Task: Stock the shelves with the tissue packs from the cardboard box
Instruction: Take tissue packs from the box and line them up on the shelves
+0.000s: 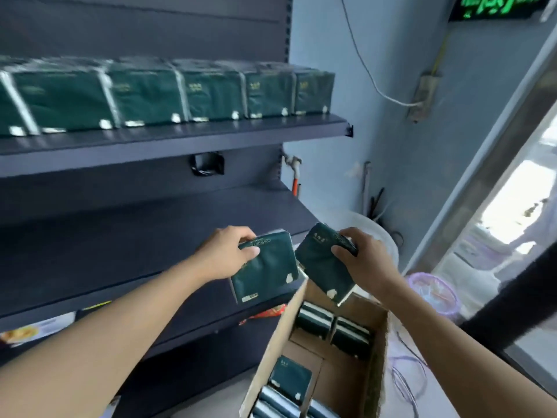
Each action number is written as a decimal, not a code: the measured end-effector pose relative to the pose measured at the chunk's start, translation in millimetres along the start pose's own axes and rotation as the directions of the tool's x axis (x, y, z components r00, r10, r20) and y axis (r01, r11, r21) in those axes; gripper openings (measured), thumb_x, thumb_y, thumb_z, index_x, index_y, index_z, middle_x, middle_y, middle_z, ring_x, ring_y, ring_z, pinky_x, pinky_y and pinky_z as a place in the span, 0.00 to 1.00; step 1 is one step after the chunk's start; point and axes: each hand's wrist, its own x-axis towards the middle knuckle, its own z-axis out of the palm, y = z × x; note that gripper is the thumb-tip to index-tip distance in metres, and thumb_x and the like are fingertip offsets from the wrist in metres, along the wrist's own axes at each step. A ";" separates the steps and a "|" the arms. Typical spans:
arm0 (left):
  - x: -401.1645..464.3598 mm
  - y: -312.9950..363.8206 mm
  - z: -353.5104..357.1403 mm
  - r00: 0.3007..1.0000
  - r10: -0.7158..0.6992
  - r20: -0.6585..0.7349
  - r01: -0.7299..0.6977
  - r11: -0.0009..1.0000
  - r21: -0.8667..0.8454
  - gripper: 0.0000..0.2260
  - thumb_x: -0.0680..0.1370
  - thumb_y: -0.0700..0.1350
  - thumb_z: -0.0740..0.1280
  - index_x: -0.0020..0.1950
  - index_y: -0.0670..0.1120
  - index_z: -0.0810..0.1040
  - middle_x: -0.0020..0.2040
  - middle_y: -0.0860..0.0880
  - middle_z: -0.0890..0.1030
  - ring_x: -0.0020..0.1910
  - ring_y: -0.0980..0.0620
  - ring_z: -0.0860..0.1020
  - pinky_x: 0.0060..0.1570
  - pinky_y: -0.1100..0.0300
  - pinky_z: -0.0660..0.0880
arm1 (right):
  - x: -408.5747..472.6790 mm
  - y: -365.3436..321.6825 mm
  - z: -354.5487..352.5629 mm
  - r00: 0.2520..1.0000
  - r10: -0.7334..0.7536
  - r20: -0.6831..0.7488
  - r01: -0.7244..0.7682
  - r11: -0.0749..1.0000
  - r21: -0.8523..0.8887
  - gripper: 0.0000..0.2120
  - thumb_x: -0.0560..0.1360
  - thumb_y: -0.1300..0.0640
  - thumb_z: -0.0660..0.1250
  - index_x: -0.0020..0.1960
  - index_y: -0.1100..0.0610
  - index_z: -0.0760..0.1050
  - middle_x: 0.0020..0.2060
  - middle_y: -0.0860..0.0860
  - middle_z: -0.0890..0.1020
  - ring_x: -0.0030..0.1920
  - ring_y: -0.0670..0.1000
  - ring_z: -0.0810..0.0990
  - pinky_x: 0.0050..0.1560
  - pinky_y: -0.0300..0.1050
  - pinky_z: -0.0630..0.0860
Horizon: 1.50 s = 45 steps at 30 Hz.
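Dark green plastic wraps every tissue pack in sight. The person's left hand [224, 253] grasps one pack [265, 267] by its top edge, thumb across the front and fingers curled behind, holding it upright just in front of the middle shelf [126, 236]. The right hand [366, 260] grips a second pack [324, 263] the same way, tilted so that its lower corner points toward five o'clock, above the far end of the cardboard box [375, 366]. The two packs are nearly touching at their upper corners, the left one at nine o'clock of the other.

The box stands open on the floor at five o'clock from the hands, its long side running away from the shelving. Inside it, two bundles of packs [334, 328] lie side by side at the far end, bare cardboard shows in the middle, and at the near end one pack [291, 378] stands on edge above more packs laid flat [280, 402].

Up at eleven o'clock, the upper shelf [168, 140] carries a row of the same green packs [168, 92] standing side by side, faces outward, reaching almost to its right end. The middle shelf is dark and bare where the left hand hovers. A lilac mesh basket [434, 294] sits at three o'clock of the box, near the glass door [506, 206].
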 end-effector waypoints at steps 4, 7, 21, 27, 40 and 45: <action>-53.4 -9.9 -63.6 0.988 -0.083 -0.127 0.070 0.992 -0.105 0.03 0.76 0.45 0.67 0.44 0.53 0.79 0.43 0.51 0.84 0.40 0.54 0.78 0.42 0.62 0.71 | -0.1 -68.8 -9.0 0.980 -0.197 -0.001 0.197 0.980 0.012 0.12 0.76 0.53 0.65 0.59 0.53 0.74 0.44 0.52 0.80 0.42 0.54 0.75 0.35 0.38 0.69; -84.5 -16.2 -100.0 0.975 -0.139 -0.176 0.117 0.985 -0.130 0.02 0.76 0.45 0.68 0.45 0.51 0.80 0.44 0.50 0.84 0.43 0.51 0.80 0.48 0.56 0.75 | 1.7 -113.2 -14.1 0.952 -0.306 -0.025 0.307 0.952 0.018 0.13 0.76 0.53 0.64 0.60 0.51 0.74 0.41 0.48 0.76 0.38 0.48 0.71 0.29 0.29 0.62; -220.0 -87.0 -242.1 0.861 -0.217 -0.461 0.219 0.975 -0.050 0.04 0.78 0.45 0.66 0.51 0.50 0.79 0.46 0.52 0.84 0.45 0.53 0.82 0.52 0.54 0.77 | -25.2 -316.3 24.4 0.818 -0.574 0.042 0.553 0.804 0.218 0.15 0.76 0.53 0.66 0.61 0.55 0.73 0.46 0.47 0.77 0.45 0.47 0.74 0.40 0.35 0.67; -248.4 -143.7 -307.4 0.810 -0.212 -0.546 0.273 0.962 0.030 0.04 0.78 0.45 0.65 0.51 0.50 0.78 0.45 0.52 0.82 0.42 0.52 0.80 0.45 0.56 0.74 | -29.5 -404.8 55.0 0.787 -0.617 0.024 0.595 0.768 0.235 0.12 0.76 0.54 0.66 0.58 0.55 0.73 0.47 0.49 0.78 0.45 0.48 0.75 0.40 0.38 0.70; -246.9 -253.9 -429.6 0.830 -0.137 -0.541 0.272 0.946 0.178 0.05 0.79 0.46 0.63 0.53 0.53 0.77 0.48 0.55 0.81 0.48 0.51 0.78 0.52 0.48 0.76 | 11.2 -575.0 138.9 0.753 -0.657 0.041 0.651 0.752 0.102 0.14 0.76 0.54 0.66 0.59 0.57 0.72 0.50 0.53 0.78 0.46 0.50 0.74 0.45 0.39 0.67; -229.9 -279.8 -450.6 0.813 -0.155 -0.561 0.274 0.952 0.133 0.07 0.79 0.46 0.64 0.57 0.51 0.76 0.53 0.55 0.80 0.52 0.52 0.77 0.55 0.48 0.75 | 41.2 -618.0 172.9 0.724 -0.683 0.097 0.680 0.730 0.062 0.16 0.76 0.55 0.66 0.61 0.58 0.71 0.54 0.54 0.79 0.53 0.54 0.77 0.49 0.40 0.70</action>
